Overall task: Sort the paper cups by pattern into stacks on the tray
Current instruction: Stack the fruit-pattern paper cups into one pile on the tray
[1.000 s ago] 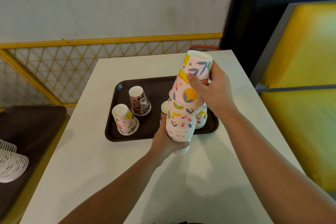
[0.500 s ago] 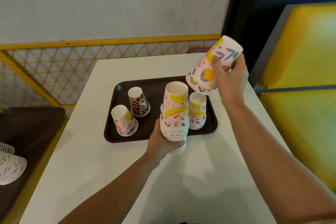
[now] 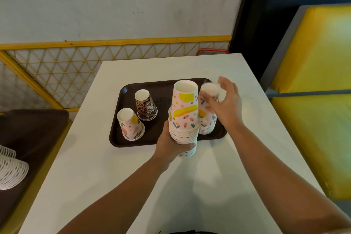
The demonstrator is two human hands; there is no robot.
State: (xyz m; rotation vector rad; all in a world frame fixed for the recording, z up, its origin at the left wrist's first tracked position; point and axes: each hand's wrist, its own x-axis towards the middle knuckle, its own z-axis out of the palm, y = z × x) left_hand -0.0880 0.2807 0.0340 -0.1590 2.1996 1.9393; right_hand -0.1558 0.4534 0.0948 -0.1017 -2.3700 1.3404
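A dark brown tray (image 3: pixel 161 136) lies on the white table (image 3: pixel 123 186). My left hand (image 3: pixel 169 144) grips the base of a tall stack of upside-down patterned cups (image 3: pixel 184 116) at the tray's front edge. On the tray's right side stands a shorter stack of pink leaf-pattern cups (image 3: pixel 206 122). My right hand (image 3: pixel 226 102) hovers at its top cup, blurred, with fingers spread. Two single upside-down cups stand on the tray's left: a leopard-print cup (image 3: pixel 145 107) and a pastel fruit-print cup (image 3: pixel 130 124).
A yellow bench (image 3: pixel 313 100) runs along the table's right side. To the left, a second dark tray (image 3: pixel 28 129) holds a row of white ribbed items (image 3: pixel 9 169). A yellow lattice railing (image 3: pixel 76 74) and a red handle (image 3: pixel 210 50) stand behind the table.
My right hand lifted the leaf-pattern cup off the tall stack, swung it right and brought it down onto the shorter stack on the tray. The fingers have now spread. My left hand stayed put.
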